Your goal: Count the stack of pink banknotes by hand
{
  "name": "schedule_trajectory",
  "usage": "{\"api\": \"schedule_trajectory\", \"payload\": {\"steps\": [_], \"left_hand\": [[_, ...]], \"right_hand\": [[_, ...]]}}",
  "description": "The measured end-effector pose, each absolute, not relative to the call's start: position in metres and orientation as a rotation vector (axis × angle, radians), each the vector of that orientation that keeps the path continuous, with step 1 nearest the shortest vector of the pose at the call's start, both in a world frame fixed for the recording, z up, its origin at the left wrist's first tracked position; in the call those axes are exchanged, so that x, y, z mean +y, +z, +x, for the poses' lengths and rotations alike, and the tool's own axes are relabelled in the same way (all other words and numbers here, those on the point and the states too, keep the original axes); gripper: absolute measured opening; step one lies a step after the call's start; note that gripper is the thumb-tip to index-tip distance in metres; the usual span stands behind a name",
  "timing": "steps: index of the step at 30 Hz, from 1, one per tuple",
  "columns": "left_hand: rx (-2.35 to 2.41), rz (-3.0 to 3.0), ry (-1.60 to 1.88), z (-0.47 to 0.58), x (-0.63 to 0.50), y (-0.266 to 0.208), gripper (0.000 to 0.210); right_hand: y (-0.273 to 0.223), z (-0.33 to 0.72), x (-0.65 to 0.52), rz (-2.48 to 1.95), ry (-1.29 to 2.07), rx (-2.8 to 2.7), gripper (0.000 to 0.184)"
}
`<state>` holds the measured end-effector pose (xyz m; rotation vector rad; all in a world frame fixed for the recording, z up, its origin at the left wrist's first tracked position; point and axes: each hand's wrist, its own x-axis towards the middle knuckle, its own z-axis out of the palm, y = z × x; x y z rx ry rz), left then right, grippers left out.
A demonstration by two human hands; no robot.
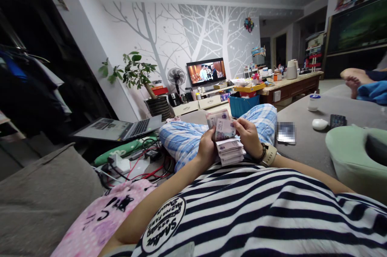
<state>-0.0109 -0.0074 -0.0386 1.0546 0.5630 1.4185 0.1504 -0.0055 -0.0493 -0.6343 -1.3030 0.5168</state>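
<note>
Gripping banknotes (225, 130) | left hand (207, 148), right hand (249, 136) fingers closed | stack (231, 151) partly hidden

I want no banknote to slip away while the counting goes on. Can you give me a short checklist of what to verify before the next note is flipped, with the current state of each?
1. Left hand grips the stack of banknotes from the side: ok.
2. Right hand has a finger on the raised notes: ok.
3. Stack edges aligned: not ok, the lower notes fan out.
4. Stack supported from beneath: cannot tell, the hands hide it.
5. Loose notes fallen on the plaid trousers: ok, none visible.
6. Wristwatch clear of the notes: ok.
</note>
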Motion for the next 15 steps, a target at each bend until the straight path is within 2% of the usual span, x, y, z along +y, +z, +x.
{"api": "schedule_trajectory", "payload": {"steps": [8,15], "left_hand": [[0.647,1.169,1.487,-0.018,-0.014,-0.034,0.023],[0.697,1.186,1.52,-0.021,-0.012,-0.036,0.02]], "right_hand": [[-0.045,0.151,-0.015,-0.553,0.491,-1.34,0.054],[-0.043,0.151,-0.018,-0.518,0.535,-1.342,0.054]]}}
